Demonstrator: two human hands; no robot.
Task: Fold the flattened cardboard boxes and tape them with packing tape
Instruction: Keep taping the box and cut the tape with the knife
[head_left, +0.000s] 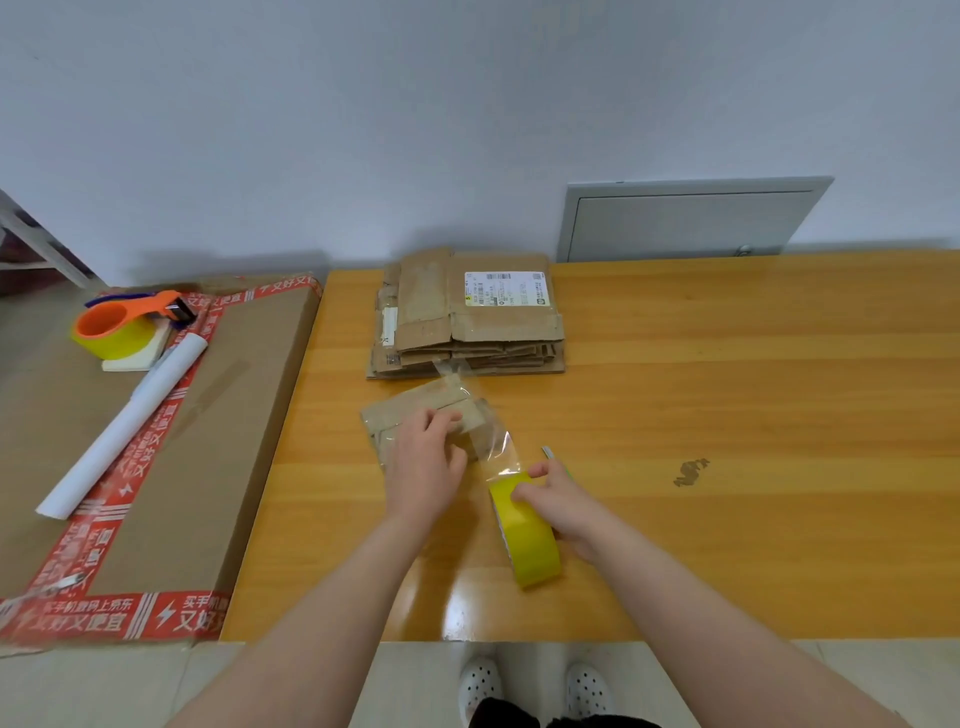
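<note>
Bare wood ran across the whole right side of the table, from the near edge to the wall, and there we could sweep a hand freely. Straight ahead, the stack of flattened boxes blocked the far middle. Just before it our left hand held the small box. A strip of clear tape stretched from it to the yellow tape roll in our right hand, barring the gap between our hands. On the left, the big carton lay against the table edge, carrying a tape dispenser and a paper roll.
</note>
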